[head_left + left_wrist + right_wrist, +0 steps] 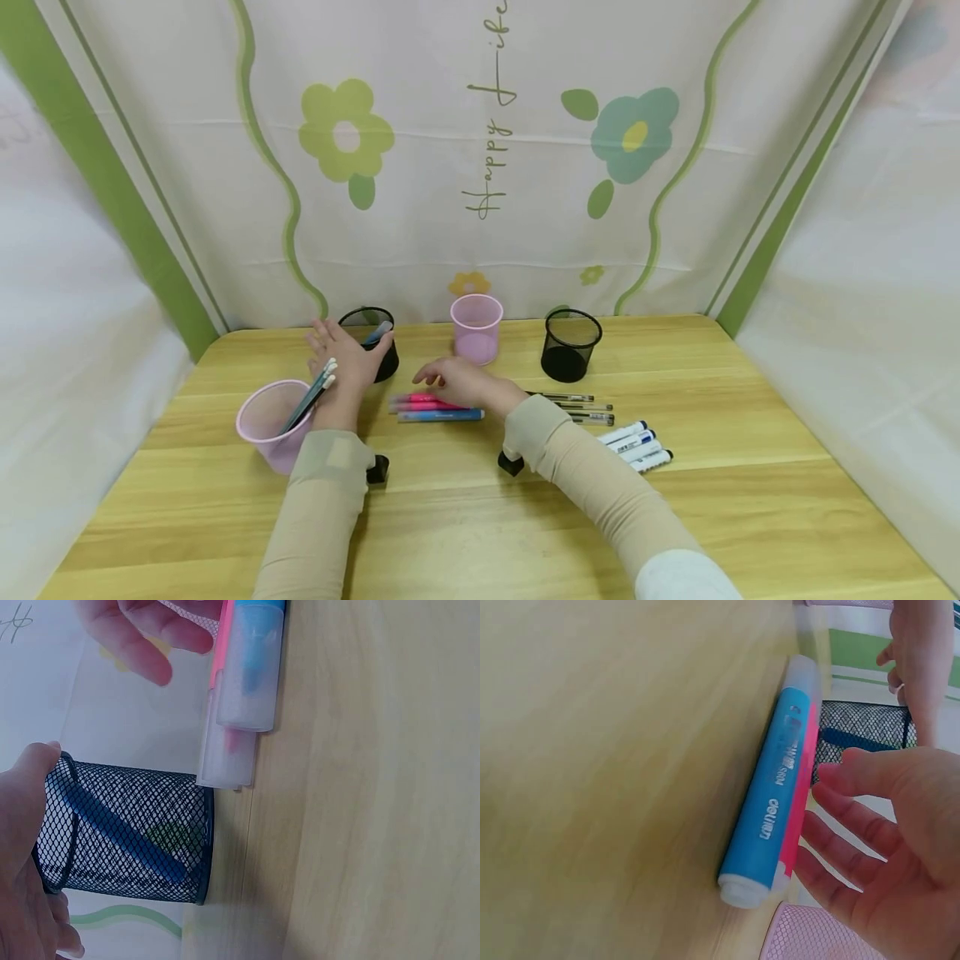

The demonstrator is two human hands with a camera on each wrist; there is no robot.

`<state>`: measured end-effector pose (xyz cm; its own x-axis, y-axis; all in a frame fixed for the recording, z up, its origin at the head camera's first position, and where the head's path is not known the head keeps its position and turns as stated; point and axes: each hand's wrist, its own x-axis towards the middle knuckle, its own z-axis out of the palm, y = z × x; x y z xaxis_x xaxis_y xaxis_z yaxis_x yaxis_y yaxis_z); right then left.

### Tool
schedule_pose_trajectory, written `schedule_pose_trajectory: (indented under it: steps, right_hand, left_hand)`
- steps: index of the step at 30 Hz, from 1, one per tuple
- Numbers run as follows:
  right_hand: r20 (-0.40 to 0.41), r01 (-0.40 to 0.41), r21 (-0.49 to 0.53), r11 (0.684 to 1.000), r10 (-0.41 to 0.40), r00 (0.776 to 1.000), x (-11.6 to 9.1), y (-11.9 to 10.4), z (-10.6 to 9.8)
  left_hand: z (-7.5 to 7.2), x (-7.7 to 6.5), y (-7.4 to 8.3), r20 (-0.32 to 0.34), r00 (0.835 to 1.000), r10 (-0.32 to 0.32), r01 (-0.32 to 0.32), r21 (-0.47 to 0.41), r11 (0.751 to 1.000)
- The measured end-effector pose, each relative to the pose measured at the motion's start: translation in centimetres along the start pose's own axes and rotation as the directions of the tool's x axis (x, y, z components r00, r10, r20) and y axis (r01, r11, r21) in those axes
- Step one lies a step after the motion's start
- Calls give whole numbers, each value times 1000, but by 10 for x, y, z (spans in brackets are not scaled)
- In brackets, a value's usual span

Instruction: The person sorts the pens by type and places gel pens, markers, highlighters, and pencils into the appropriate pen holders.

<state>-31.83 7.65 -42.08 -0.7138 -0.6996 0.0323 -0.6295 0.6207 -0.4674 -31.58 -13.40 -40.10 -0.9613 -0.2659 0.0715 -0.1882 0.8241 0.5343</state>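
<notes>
My left hand (348,367) steadies a black mesh pen cup (135,832) at its rim, thumb on one side and fingers on the other. Inside that cup leans one blue highlighter (124,832). My right hand (468,383) hovers over the highlighters on the table, fingers loosely bent with nothing between them. A blue highlighter (769,795) marked deli lies nearest, and pink highlighters (420,402) lie right behind it. In the right wrist view the thumb and fingertips (832,776) come close to the pink one.
Pens with white ends (311,396) stand in a pink mesh cup (273,412) at the left. A second pink cup (477,333) and another black mesh cup (572,346) are at the back. Black pens (592,417) and white markers (637,446) lie on the right.
</notes>
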Motion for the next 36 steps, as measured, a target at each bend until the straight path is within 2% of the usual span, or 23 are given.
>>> schedule_pose_trajectory:
  steps: [7,24,36]
  right_hand:
    - [7,36,-66,997,-36,999,2,0,3]
    - [90,-28,-140,990,40,995,6,-11,-1]
    - [120,-82,-174,981,104,987,11,-11,-1]
  left_hand:
    - [-2,-1,1,10,1000,-9,9,-3,1000]
    - [-1,0,-1,-3,1000,-23,23,2,1000]
    - [0,0,3,0,1000,-26,26,-37,999]
